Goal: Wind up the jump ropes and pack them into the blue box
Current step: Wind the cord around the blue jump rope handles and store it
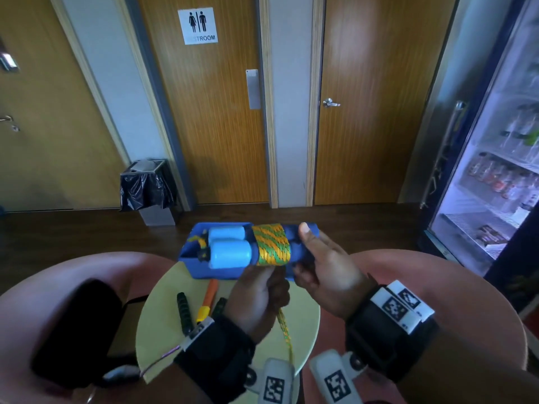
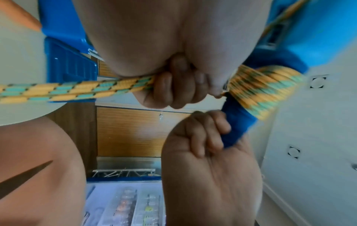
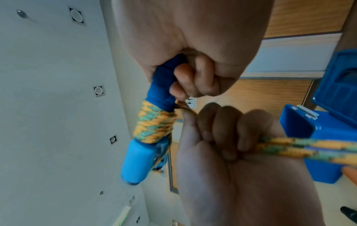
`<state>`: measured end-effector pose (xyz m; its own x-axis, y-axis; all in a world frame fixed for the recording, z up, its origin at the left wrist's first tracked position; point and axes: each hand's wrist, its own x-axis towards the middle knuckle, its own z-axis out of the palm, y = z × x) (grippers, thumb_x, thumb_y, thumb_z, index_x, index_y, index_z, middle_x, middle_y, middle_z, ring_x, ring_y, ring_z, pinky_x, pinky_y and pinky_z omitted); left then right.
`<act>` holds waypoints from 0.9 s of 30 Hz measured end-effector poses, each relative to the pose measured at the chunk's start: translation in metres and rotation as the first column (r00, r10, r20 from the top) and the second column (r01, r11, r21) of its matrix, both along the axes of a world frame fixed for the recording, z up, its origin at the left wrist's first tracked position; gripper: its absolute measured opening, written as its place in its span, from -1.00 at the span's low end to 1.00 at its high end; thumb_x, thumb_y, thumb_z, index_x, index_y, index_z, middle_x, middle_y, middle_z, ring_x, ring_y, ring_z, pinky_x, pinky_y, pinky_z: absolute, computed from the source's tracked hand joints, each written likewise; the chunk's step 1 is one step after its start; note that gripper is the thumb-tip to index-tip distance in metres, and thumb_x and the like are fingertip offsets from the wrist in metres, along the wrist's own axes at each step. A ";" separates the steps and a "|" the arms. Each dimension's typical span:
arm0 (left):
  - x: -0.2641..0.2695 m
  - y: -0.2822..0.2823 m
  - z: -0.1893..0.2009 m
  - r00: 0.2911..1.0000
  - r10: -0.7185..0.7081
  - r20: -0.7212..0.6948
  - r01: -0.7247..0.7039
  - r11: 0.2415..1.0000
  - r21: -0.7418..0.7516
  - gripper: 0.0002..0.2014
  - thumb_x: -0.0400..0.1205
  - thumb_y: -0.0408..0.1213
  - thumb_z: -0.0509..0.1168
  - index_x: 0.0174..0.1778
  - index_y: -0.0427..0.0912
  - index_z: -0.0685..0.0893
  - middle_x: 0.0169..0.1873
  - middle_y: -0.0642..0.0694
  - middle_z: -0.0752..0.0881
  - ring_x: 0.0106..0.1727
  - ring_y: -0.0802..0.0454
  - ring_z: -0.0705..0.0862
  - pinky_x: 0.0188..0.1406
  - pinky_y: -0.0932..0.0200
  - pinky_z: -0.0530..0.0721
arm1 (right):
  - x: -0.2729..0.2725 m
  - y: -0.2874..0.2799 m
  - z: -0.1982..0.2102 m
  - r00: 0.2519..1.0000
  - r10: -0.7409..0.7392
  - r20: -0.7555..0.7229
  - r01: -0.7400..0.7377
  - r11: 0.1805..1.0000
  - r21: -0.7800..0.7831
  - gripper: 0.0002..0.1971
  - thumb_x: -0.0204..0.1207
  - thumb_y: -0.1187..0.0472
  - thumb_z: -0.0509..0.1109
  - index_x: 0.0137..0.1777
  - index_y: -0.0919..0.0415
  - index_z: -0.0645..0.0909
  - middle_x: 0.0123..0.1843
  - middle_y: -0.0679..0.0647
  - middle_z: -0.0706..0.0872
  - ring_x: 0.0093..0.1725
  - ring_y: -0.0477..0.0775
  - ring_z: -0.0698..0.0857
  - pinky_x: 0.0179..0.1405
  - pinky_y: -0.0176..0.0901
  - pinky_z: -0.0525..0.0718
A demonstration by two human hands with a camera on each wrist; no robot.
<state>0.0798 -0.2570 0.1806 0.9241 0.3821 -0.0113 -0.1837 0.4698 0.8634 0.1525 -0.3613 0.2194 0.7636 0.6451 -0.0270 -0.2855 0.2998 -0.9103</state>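
Both fists grip: left hand (image 1: pixel 258 290) the orange-green rope (image 1: pixel 271 244) coiled round blue handles (image 1: pixel 230 249), right hand (image 1: pixel 326 269) those handles.

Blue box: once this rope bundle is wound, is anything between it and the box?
Nothing visible blocks it. The blue box sits open on the round table, directly behind the rope bundle both hands hold.

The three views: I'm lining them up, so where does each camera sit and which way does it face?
Head: forward and down over both hands, left hand and right hand.
Left wrist: along the left palm to fingers gripping the rope.
Right wrist: along the right palm to fingers round the blue handles.
All share the handles and rope.
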 end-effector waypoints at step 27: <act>-0.031 0.087 -0.039 0.954 0.091 -0.286 0.114 0.773 0.625 -0.76 0.72 -0.29 0.28 -0.20 -0.18 0.81 -0.41 -0.03 0.75 -0.32 0.09 0.69 -0.19 0.17 0.63 | -0.006 0.100 -0.061 0.921 -0.366 0.129 0.385 0.904 -0.186 -0.70 0.61 -0.14 0.37 0.07 0.10 0.55 -0.02 0.36 0.77 -0.15 0.34 0.81 -0.23 0.32 0.78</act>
